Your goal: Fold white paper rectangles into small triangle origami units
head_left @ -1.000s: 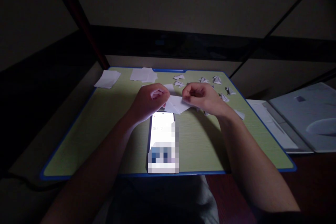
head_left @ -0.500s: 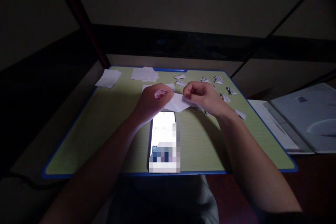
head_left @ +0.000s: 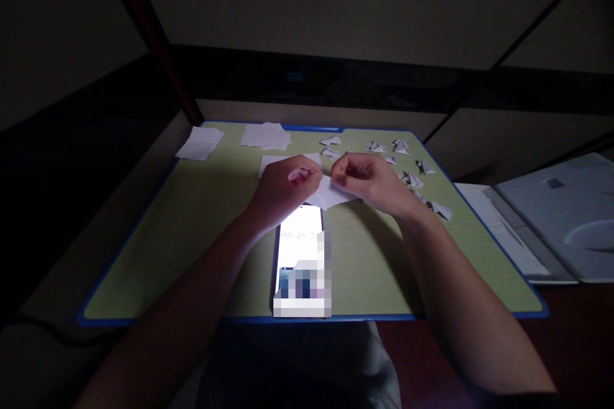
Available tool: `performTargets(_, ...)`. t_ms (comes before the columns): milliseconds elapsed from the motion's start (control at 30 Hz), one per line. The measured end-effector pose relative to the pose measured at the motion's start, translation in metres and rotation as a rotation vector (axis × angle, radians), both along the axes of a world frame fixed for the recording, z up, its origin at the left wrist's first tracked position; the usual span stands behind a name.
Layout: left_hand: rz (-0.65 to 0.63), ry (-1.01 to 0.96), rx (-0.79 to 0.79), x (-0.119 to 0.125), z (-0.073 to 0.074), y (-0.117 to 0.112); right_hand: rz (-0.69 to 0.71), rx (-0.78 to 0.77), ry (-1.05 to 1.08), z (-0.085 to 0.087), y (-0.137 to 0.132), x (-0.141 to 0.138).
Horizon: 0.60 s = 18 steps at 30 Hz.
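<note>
A creased white sheet of paper (head_left: 329,194) is held between my two hands just beyond the phone. My left hand (head_left: 291,184) is closed on its left side, thumb and fingers pinched together. On the other side my right hand (head_left: 367,180) pinches the sheet too, its fingers curled close to the left hand's fingertips. Part of the sheet is hidden behind both hands. Another white paper (head_left: 268,163) shows behind my left hand. Several small folded paper pieces (head_left: 400,146) lie around and beyond my right hand.
A lit phone (head_left: 300,249) showing a timer lies in front of my hands. Two stacks of white paper, a left one (head_left: 200,143) and a middle one (head_left: 265,135), rest at the far side of the green table (head_left: 192,236). A pale flat box (head_left: 556,211) stands at right.
Both hands have drawn slightly closer together, and the paper between them has shifted a little towards me. The whole view has moved slightly.
</note>
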<state>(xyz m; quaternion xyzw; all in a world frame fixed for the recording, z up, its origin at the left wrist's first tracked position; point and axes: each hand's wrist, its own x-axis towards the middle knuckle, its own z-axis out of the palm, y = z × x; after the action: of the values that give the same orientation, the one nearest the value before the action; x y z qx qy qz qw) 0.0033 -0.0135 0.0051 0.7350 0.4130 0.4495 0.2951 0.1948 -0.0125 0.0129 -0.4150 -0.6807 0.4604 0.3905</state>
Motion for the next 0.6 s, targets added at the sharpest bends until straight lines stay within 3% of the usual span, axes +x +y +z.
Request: performTargets(600, 0.058, -0.128, 0.049, -0.010, 0.004, 0.009, -0.102, -0.026, -0.019, 0.004, 0.002, 0.011)
